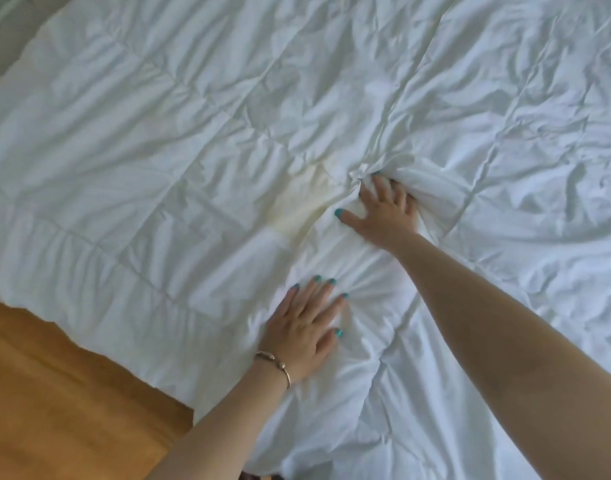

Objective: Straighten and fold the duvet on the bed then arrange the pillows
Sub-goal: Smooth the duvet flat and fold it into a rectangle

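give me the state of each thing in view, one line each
white quilted duvet: spread over the bed, wrinkled, yellowish stain near the middle, not folded
left hand: flat on the duvet, fingers spread, pressing down
right hand: fingers dug into a bunched fold of the duvet
thin metal bangle: worn on the left wrist
orange-brown wooden floor: bare beside the bed
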